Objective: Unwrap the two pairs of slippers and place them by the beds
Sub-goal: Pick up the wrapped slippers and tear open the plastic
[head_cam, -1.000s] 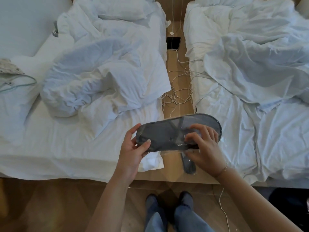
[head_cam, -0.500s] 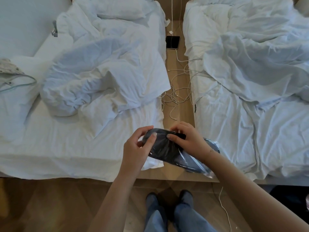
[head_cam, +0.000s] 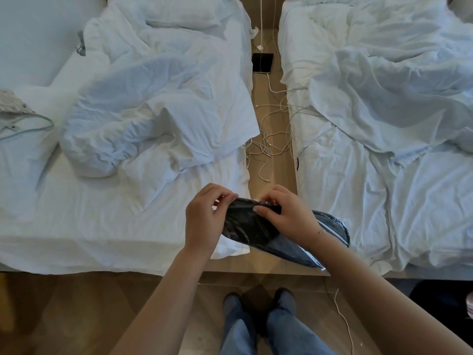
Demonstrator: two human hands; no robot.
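A pair of dark grey slippers in clear plastic wrap [head_cam: 258,234] hangs between my hands, over the gap at the foot of the two beds. My left hand [head_cam: 204,219] pinches the upper left end of the wrap. My right hand [head_cam: 286,213] pinches the same top edge just to the right, fingers close to the left hand's. The far end of the wrapped pair slants down to the right, partly hidden behind my right wrist. The left bed [head_cam: 89,226] and right bed [head_cam: 384,201] have rumpled white duvets.
A wooden platform [head_cam: 271,175] between the beds holds tangled white cables [head_cam: 268,144] and a dark phone [head_cam: 262,62]. A loose cable [head_cam: 344,319] trails on the wooden floor by my feet [head_cam: 258,303]. A grey cloth with a teal cord [head_cam: 15,111] lies on the left bed.
The wrapped pair has turned from held flat and level to slanting down to the right. Both hands have shifted to pinch the wrap's top edge close together.
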